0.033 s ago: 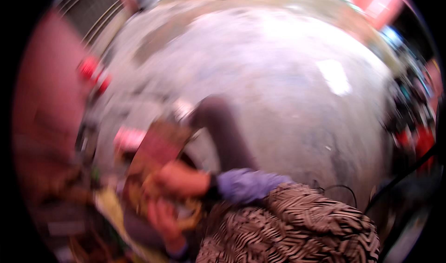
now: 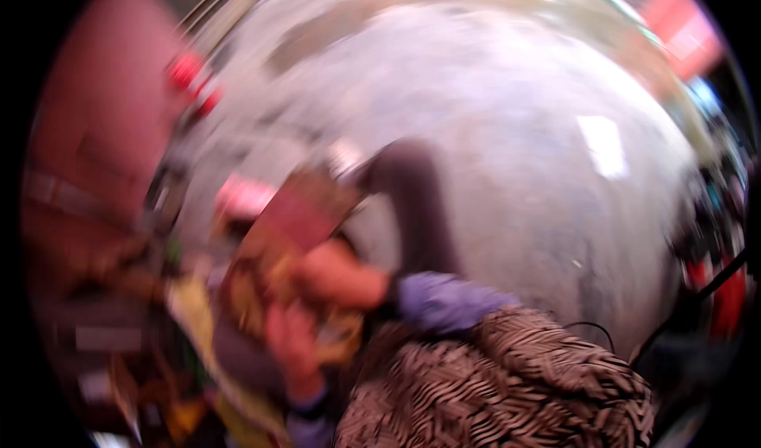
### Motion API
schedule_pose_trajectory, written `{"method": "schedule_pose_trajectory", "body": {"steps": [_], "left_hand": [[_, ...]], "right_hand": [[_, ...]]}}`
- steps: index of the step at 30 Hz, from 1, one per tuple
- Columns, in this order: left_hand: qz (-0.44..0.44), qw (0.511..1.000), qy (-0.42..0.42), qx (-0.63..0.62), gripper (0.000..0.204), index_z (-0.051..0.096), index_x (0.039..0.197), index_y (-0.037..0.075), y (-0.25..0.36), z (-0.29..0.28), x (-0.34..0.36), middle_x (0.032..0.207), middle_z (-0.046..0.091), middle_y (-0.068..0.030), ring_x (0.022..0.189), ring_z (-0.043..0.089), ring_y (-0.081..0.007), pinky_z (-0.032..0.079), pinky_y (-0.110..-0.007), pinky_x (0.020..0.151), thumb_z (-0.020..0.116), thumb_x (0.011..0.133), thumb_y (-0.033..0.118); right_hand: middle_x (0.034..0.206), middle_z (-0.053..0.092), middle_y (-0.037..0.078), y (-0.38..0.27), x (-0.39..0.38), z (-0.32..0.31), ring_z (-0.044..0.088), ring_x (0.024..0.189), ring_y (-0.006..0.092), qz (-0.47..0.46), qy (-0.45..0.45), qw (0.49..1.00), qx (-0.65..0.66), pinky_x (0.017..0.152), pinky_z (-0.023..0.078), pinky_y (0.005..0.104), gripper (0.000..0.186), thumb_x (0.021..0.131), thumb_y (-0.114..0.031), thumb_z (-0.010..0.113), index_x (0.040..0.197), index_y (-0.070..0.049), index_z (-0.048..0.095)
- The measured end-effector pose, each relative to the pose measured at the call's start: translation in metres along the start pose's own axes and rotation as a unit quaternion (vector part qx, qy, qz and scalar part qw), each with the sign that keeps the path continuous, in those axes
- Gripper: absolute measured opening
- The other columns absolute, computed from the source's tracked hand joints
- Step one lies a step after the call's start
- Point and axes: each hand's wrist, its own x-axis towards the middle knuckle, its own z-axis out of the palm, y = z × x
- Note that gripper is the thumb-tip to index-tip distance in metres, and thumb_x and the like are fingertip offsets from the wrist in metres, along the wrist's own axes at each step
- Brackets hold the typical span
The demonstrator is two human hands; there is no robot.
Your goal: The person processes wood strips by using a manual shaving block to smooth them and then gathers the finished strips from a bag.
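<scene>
My right hand [image 2: 337, 275], its purple sleeve ending in a black band at the wrist, lies over a reddish-brown board [image 2: 297, 218] on my lap. Close below it, my left hand [image 2: 292, 345] reaches up from the lower edge. Around both hands is yellow-brown material [image 2: 342, 339] that I cannot make out clearly. Motion smears the fingers, so whether they are closed on anything does not show. My bent knee in dark trousers [image 2: 408, 171] rises just beyond the board.
A pink bundle [image 2: 242, 198] lies left of the board on the grey concrete floor [image 2: 507, 147]. Farther left, a red-and-white object [image 2: 194, 83] stands by a pink wall [image 2: 103, 107]. A yellow sack-like sheet [image 2: 190, 309] is beside my leg; dark and red clutter [image 2: 717, 274] is at right.
The whole view has shifted, so the floor things, board and knee sit farther right and higher in the picture. Both hands remain close together over the board.
</scene>
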Motion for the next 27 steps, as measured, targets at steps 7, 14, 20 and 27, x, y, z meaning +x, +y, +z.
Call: {"method": "schedule_pose_trajectory", "body": {"steps": [7,14,20,27], "left_hand": [[-0.119,0.946,-0.101,-0.283,0.034,0.051,0.131,0.004,0.022,0.014,0.008,0.079,0.047,0.0061,0.064,0.041,-0.0019,0.034,-0.017,0.054,0.053,0.098,0.011],[0.002,0.997,-0.072,-0.031,0.018,0.060,0.113,0.008,-0.018,-0.013,-0.005,0.069,0.045,0.0037,0.059,0.042,-0.0068,0.033,-0.023,0.051,0.056,0.096,0.014],[0.259,0.815,0.086,0.511,0.019,0.065,0.100,0.004,-0.021,-0.005,-0.017,0.094,0.069,-0.0044,0.097,0.063,-0.0239,0.046,-0.038,0.081,0.063,0.082,0.009],[0.304,0.918,0.043,0.252,0.037,0.061,0.119,0.000,-0.045,-0.013,-0.005,0.119,0.063,-0.0139,0.111,0.058,-0.0331,0.045,-0.040,0.098,0.065,0.083,0.002]], "right_hand": [[0.088,0.068,0.014,0.000,0.014,0.018,0.068,0.071,0.0267,0.104,-0.048,0.988,-0.105,0.061,0.052,0.0312,0.028,0.082,-0.002,0.066,0.109,-0.004,0.069],[0.086,0.067,0.008,-0.004,-0.011,0.042,0.064,0.066,0.0298,0.059,-0.095,0.982,-0.154,0.057,0.051,0.0351,0.018,0.082,-0.012,0.066,0.098,-0.009,0.071],[0.086,0.066,-0.002,0.026,-0.046,0.052,0.061,0.073,0.0072,0.471,-0.172,0.827,0.255,0.063,0.048,0.0262,0.035,0.099,-0.034,0.058,0.092,-0.001,0.068],[0.112,0.065,0.001,0.020,-0.050,0.050,0.061,0.100,0.0131,0.552,-0.141,0.580,0.581,0.087,0.048,0.0299,0.025,0.100,-0.028,0.054,0.113,-0.009,0.065]]}}
